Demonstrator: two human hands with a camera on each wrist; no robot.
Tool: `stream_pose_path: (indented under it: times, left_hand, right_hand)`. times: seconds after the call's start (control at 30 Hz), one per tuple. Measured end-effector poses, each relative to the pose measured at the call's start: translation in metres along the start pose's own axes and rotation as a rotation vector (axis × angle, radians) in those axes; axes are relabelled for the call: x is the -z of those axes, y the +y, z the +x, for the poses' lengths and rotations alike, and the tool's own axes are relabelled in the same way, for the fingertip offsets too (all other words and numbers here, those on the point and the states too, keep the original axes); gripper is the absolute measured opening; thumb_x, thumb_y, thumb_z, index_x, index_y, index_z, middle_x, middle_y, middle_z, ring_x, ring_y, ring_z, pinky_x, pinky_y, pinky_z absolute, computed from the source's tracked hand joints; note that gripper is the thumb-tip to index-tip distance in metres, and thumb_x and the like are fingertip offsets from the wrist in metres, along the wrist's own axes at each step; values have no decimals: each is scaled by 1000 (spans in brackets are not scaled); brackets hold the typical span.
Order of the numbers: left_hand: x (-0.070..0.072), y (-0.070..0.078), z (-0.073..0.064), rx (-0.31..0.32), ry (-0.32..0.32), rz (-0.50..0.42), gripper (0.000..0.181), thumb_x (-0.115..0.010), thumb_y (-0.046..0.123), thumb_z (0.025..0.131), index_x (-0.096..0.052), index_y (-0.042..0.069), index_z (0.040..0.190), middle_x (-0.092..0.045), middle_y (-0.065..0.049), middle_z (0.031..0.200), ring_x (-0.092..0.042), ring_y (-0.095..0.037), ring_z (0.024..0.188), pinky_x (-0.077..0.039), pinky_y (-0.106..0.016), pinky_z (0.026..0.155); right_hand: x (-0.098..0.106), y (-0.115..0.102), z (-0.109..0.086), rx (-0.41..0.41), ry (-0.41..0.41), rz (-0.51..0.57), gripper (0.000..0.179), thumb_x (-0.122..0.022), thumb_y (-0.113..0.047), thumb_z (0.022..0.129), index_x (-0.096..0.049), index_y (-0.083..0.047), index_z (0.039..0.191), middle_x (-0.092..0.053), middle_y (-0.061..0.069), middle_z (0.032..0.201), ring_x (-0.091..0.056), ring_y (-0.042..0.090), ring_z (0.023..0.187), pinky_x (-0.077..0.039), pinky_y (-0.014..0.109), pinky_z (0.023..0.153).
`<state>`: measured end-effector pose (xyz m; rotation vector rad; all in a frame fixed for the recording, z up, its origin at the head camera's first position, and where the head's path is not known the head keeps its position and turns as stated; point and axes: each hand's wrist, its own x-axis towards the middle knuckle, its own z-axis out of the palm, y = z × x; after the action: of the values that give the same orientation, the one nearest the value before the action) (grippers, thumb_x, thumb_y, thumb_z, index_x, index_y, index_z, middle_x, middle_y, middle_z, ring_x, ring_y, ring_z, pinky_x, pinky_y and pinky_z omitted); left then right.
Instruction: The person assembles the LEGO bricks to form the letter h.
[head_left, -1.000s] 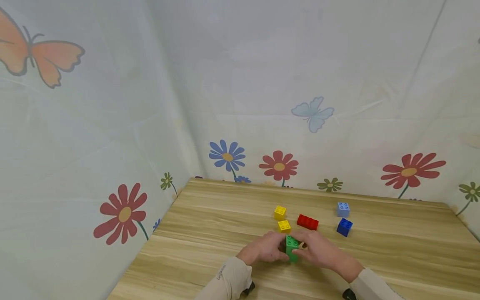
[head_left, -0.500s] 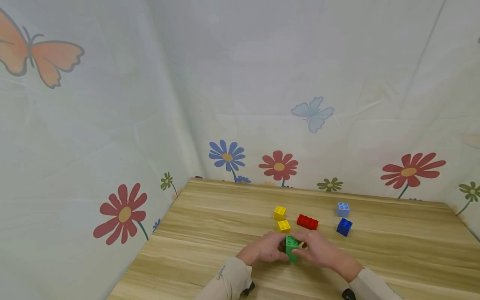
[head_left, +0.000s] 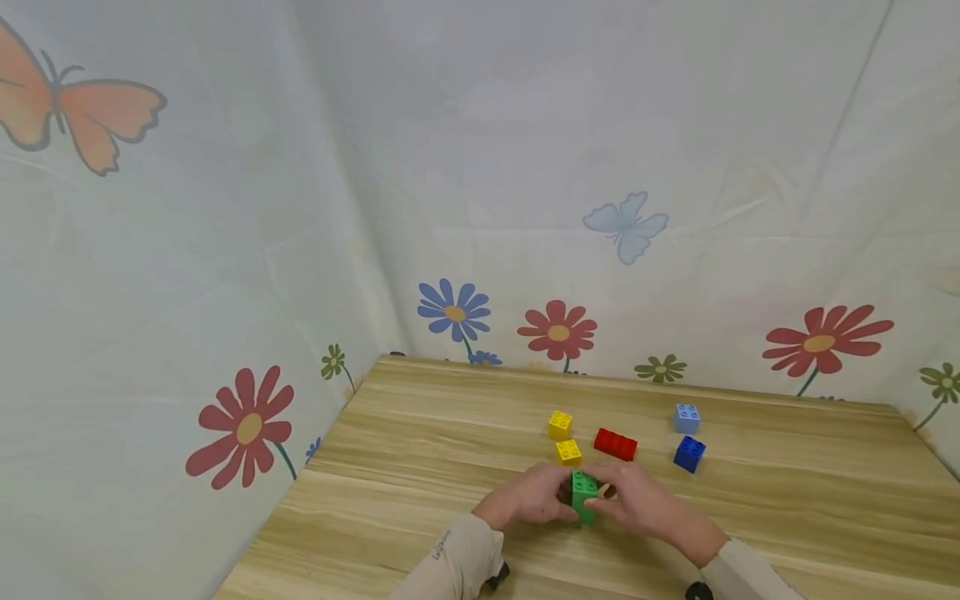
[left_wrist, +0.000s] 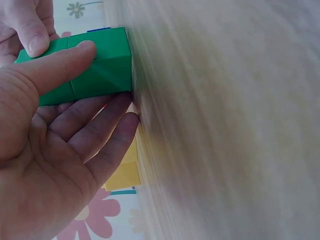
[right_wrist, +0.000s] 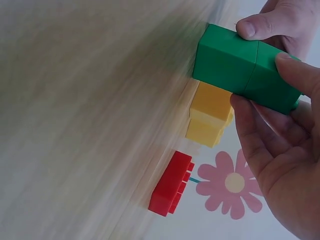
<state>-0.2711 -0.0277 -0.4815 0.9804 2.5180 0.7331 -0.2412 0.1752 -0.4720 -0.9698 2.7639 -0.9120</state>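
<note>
Two green toy building bricks stand stacked near the front middle of the table, seam visible between the lower brick (right_wrist: 222,57) and the upper brick (right_wrist: 275,77). Studs show on top of the stack (head_left: 583,485) in the head view. My left hand (head_left: 534,496) holds the lower brick from the left, thumb on its near face and fingers behind. From the right, my right hand (head_left: 637,500) grips the upper brick between thumb and fingers. The lower brick's bottom edge is right at the tabletop in both wrist views.
Just behind the stack sit two yellow bricks, one nearer (head_left: 568,453) and one farther (head_left: 559,426). A long red brick (head_left: 615,444) lies to their right. Farther right are a dark blue brick (head_left: 689,454) and a light blue brick (head_left: 686,418). Flower-printed cloth walls (head_left: 525,250) surround the wooden table (head_left: 420,450).
</note>
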Motion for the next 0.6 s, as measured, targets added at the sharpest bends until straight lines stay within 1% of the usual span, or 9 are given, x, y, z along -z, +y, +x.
stream_pose_path:
  times: [0.17, 0.27, 0.37, 0.6]
  left_hand:
    - [0, 1, -1, -13, 6, -6, 33, -75, 20, 82, -61, 19, 113, -63, 14, 99, -54, 4, 86, -45, -19, 79]
    - [0, 1, -1, -14, 10, -16, 34, -75, 21, 82, -61, 19, 114, -64, 15, 101, -54, 4, 88, -45, -19, 80]
    - [0, 0, 0, -15, 13, -26, 34, -75, 22, 83, -61, 19, 114, -64, 15, 102, -54, 4, 89, -45, -19, 80]
    - [-2, -2, 0, -29, 25, -50, 37, -76, 26, 81, -62, 18, 115, -64, 15, 104, -55, 5, 92, -45, -18, 82]
  right_hand:
    - [-1, 1, 0, -28, 2, 79, 42, -69, -30, 87, -60, -12, 124, -62, -5, 112, -58, 8, 88, -50, 22, 74]
    - [0, 2, 0, -48, 5, 114, 42, -69, -30, 87, -60, -12, 123, -62, -6, 110, -59, 10, 89, -50, 21, 74]
    - [0, 2, 0, -55, 7, 119, 43, -69, -30, 86, -59, -11, 124, -62, -5, 111, -59, 10, 89, -50, 21, 74]
    - [-1, 2, -2, -31, 13, 114, 47, -71, -28, 86, -57, -9, 127, -61, -1, 115, -59, 10, 89, -51, 22, 75]
